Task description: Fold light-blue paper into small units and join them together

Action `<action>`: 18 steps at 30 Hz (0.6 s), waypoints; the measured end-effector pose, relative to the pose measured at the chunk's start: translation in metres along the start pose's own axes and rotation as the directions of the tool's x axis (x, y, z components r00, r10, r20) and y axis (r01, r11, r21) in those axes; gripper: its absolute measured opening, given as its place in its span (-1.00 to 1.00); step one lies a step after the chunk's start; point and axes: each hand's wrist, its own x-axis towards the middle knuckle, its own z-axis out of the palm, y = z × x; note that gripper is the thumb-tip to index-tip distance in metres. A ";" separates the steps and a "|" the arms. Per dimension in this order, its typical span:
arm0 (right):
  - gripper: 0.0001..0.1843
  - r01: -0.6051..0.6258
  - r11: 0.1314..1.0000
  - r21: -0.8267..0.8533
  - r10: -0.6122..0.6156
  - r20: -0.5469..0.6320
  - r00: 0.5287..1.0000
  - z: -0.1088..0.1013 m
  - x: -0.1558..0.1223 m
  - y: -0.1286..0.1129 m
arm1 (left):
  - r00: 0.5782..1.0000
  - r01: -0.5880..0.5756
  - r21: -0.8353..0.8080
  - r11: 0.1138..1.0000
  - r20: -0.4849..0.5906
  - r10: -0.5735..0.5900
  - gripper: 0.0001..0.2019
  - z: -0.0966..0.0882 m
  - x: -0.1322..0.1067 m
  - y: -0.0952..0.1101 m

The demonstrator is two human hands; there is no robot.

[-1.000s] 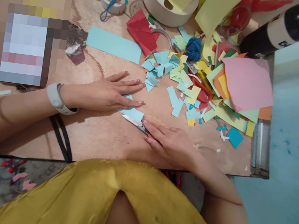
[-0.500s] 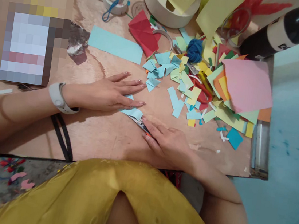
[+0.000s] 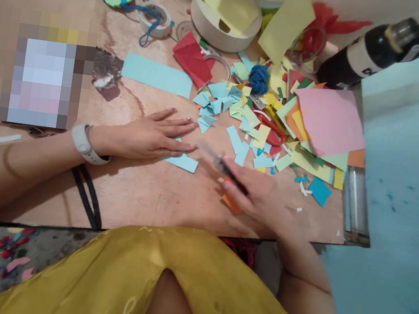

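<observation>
My left hand [image 3: 150, 136] lies flat on the wooden table with its fingers spread. Beneath its lower fingers is a light blue paper piece [image 3: 185, 162], partly covered by the hand. My right hand [image 3: 255, 189] is closed around a utility knife [image 3: 230, 174] with black and orange parts, smeared by motion. Its blade points up and left, apart from the paper. Just beyond my left fingertips sit several folded light blue paper pieces [image 3: 217, 101]. A long light blue strip [image 3: 156, 74] lies farther back.
Paper scraps, a blue yarn ball [image 3: 259, 79] and red-handled scissors [image 3: 273, 128] crowd the right side. Pink paper [image 3: 332, 121] tops a stack there. Behind stand a dark bottle [image 3: 347, 62] and a large white roll [image 3: 224, 33]. A tape roll [image 3: 156, 20] lies back left.
My right hand has drawn the knife away from the paper, to the right. The paper, lifted over the blade before, now lies flat. My left hand stays in place; the view has shifted slightly.
</observation>
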 end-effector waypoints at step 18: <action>-0.79 0.047 0.992 0.118 -0.038 -0.080 0.996 0.043 0.055 -0.024 | 0.993 0.107 -0.073 0.992 -0.046 -0.110 -0.49 -0.022 -0.012 0.008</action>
